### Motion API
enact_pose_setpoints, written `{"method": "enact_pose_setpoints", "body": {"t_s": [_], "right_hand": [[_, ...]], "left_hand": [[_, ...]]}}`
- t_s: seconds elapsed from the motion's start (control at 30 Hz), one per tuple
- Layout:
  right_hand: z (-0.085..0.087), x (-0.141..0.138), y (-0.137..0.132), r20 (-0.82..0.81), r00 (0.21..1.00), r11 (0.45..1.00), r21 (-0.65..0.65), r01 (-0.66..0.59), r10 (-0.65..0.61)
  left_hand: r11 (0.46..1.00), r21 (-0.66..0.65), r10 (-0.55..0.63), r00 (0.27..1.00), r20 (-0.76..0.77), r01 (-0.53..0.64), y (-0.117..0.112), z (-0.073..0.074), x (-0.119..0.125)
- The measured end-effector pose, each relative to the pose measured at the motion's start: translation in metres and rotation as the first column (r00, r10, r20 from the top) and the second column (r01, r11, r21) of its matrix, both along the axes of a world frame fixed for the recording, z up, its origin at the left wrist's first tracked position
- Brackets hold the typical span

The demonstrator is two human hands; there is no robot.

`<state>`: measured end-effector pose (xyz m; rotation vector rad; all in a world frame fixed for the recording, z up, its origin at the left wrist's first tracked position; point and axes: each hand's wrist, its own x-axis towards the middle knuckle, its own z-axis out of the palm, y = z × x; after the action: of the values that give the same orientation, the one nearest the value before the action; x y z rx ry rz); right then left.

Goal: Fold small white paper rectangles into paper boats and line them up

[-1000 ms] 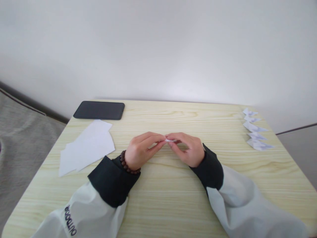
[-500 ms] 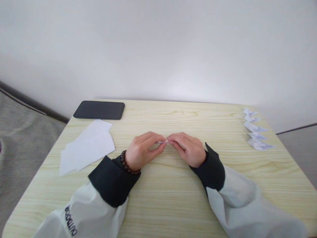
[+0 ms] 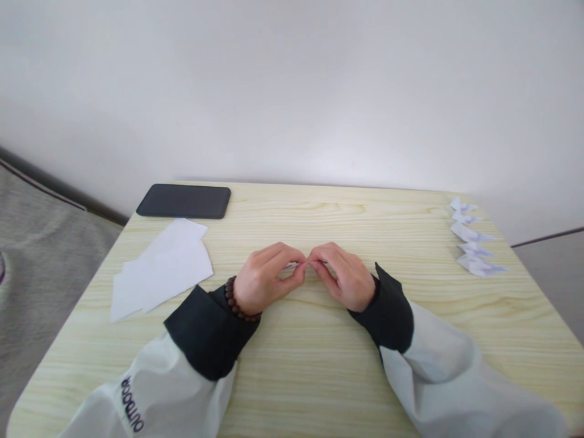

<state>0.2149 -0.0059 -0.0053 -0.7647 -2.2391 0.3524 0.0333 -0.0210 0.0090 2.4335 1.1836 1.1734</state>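
Over the middle of the table, my left hand (image 3: 269, 274) and my right hand (image 3: 344, 274) meet at the fingertips. Between them is a small piece of folded white paper (image 3: 291, 265), mostly hidden by the fingers. My left thumb and forefinger are closed on most of it. The right thumb and forefinger pinch its right-hand tip. A dark bead bracelet (image 3: 235, 302) circles my left wrist. Nearest to the left hand lie several overlapping sheets of white paper (image 3: 168, 274).
A black phone (image 3: 184, 201) lies flat at the table's back left corner. Along the right edge, several folded white paper figures (image 3: 474, 249) stand in a row. The pale wooden table (image 3: 310, 377) meets a white wall (image 3: 292, 91) behind, with grey fabric (image 3: 45, 267) at far left.
My right hand has shifted very slightly left and its thumb and forefinger sit a little differently on the paper's tip. The left hand stays nearly in place.
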Motion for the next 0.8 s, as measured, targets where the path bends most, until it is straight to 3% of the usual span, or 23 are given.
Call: {"method": "enact_pose_setpoints", "body": {"t_s": [0.33,0.6,0.8], "right_hand": [[-0.0005,0.0022,0.0003,0.026,0.999,0.999,-0.032,-0.027,0.027],[-0.0042,0.003,0.0015,0.003,1.0,0.995,-0.101,-0.011,0.012],[-0.0043,0.002,0.0021,-0.028,0.999,0.991,-0.131,-0.019,0.015]], "left_hand": [[0.995,-0.082,-0.062,0.998,-0.004,0.061,0.0003,-0.0014,-0.0035],[0.991,-0.135,0.002,1.0,0.012,0.0,0.0005,-0.0007,-0.0042],[0.928,-0.372,0.057,0.993,0.101,-0.015,0.0029,0.0018,-0.0052]]}}
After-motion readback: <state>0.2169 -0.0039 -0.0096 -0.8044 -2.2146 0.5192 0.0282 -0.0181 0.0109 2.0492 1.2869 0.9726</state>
